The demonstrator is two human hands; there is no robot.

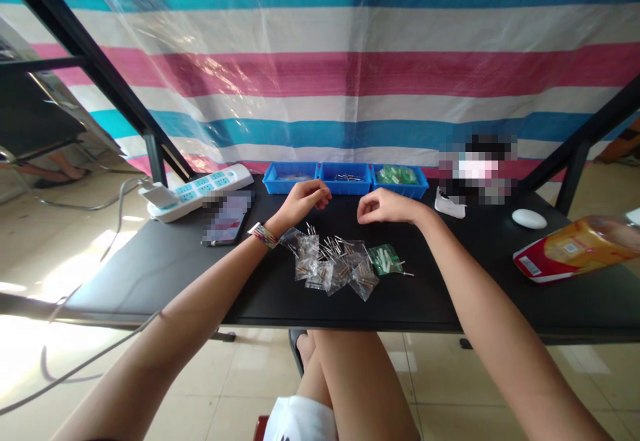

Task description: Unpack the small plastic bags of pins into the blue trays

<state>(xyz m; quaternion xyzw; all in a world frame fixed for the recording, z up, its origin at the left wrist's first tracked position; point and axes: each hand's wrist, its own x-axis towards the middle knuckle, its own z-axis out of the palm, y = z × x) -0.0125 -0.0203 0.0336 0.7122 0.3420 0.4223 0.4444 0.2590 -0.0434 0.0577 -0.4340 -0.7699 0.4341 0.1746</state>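
My left hand [305, 199] hovers over the black table [150, 268] in front of the left blue bin [291, 178], fingers curled in a pinch; what it holds is too small to see. My right hand [381, 207] is curled the same way near the middle blue bin [346, 177]. Below both hands lies a heap of small clear bags [334, 266] with metal pins, and a bag of green-white parts [384, 258]. A woven band circles my left wrist [263, 234].
A third blue bin [400, 178] holds green parts. A white power strip [200, 190] and a phone [227, 218] lie at the left. A white round object [529, 218] and an orange-red package [580, 248] lie at the right. A striped tarp hangs behind.
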